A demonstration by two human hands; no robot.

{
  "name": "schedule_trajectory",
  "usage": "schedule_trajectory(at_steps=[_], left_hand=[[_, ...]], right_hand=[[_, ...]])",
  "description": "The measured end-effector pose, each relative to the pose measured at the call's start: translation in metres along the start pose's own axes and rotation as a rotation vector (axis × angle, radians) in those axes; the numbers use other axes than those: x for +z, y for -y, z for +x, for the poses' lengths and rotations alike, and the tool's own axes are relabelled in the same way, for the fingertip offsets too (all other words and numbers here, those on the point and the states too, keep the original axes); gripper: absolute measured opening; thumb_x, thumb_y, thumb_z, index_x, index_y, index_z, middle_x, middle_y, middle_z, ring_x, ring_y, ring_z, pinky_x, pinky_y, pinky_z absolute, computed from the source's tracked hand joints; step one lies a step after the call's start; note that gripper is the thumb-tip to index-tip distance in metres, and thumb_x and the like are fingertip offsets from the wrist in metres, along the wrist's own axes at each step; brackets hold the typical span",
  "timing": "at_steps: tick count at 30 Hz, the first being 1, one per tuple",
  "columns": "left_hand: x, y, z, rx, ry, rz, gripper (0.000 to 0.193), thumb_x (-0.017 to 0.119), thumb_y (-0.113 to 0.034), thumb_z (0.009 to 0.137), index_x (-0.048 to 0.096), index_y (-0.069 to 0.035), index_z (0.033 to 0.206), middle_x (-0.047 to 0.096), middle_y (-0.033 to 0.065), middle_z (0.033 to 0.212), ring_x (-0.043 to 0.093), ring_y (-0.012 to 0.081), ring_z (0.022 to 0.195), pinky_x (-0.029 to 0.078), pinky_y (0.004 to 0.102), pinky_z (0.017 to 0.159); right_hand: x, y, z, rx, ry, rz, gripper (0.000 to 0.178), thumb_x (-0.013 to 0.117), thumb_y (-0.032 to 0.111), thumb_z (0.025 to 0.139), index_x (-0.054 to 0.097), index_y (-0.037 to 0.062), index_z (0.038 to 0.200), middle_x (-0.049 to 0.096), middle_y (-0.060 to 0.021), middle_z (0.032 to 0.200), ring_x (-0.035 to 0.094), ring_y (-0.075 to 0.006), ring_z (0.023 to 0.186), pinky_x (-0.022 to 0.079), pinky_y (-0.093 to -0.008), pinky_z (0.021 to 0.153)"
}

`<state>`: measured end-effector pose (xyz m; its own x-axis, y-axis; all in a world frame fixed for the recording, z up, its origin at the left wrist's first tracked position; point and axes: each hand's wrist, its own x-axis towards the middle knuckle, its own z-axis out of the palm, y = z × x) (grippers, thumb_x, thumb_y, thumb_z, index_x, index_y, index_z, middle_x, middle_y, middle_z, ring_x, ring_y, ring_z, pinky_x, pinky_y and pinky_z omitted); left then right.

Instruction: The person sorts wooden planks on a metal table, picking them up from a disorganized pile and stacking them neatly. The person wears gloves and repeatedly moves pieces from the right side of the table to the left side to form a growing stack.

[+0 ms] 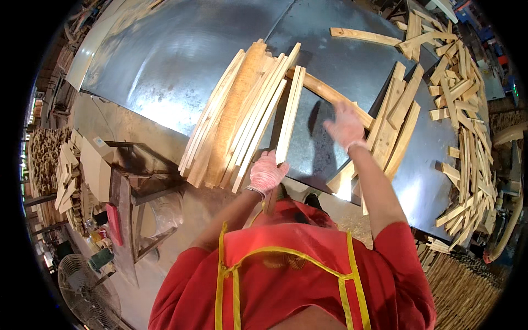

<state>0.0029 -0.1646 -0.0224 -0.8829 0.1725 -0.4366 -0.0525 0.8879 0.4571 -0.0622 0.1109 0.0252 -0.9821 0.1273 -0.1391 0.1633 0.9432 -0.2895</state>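
My left hand, in a pale glove with a red tint, is closed around the near end of a light wooden slat. That slat stands on edge at the right side of a row of similar slats, which lie side by side. My right hand, also gloved and slightly blurred, has its thumb apart from the fingers. It hovers at or over a longer wooden slat lying crosswise; whether it touches is unclear. Just right of that hand rests a small pile of loose slats.
Everything lies on a shiny dark metal tabletop. A large heap of slats covers its right end, with one slat at the far side. On the left stand a wooden stand and a fan. Stacked sticks are at lower right.
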Motion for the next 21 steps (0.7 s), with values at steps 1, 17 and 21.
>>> schedule_trajectory(at_steps=[1, 17, 21], left_hand=[[0.006, 0.003, 0.004, 0.029, -0.021, 0.016, 0.064, 0.070, -0.048, 0.091, 0.058, -0.005, 0.137, 0.060, 0.0243, 0.136, 0.060, 0.0419, 0.127, 0.050, 0.0493, 0.107], [-0.026, -0.016, 0.005, -0.071, 0.116, -0.190, 0.059, 0.068, -0.030, 0.094, 0.054, -0.001, 0.142, 0.067, 0.0264, 0.130, 0.065, 0.0423, 0.120, 0.051, 0.0459, 0.103], [-0.049, -0.023, 0.006, -0.048, 0.115, -0.306, 0.050, 0.067, -0.030, 0.095, 0.058, 0.001, 0.133, 0.071, 0.0272, 0.117, 0.066, 0.0440, 0.114, 0.051, 0.0476, 0.099]], right_hand=[[0.006, -0.025, 0.019, 0.008, -0.170, -0.145, 0.071, 0.072, 0.037, 0.087, 0.049, 0.0064, 0.147, 0.059, -0.0200, 0.141, 0.056, -0.0387, 0.134, 0.045, -0.0521, 0.110], [-0.067, -0.114, -0.019, 0.202, -0.248, 1.513, 0.043, 0.063, 0.047, 0.105, 0.066, 0.0052, 0.117, 0.068, -0.0072, 0.091, 0.067, -0.0186, 0.080, 0.057, -0.0343, 0.076], [0.023, -0.049, -0.047, 0.360, -0.058, 1.053, 0.049, 0.052, 0.049, 0.106, 0.066, 0.0028, 0.098, 0.063, -0.0094, 0.081, 0.061, -0.0231, 0.075, 0.051, -0.0391, 0.073]])
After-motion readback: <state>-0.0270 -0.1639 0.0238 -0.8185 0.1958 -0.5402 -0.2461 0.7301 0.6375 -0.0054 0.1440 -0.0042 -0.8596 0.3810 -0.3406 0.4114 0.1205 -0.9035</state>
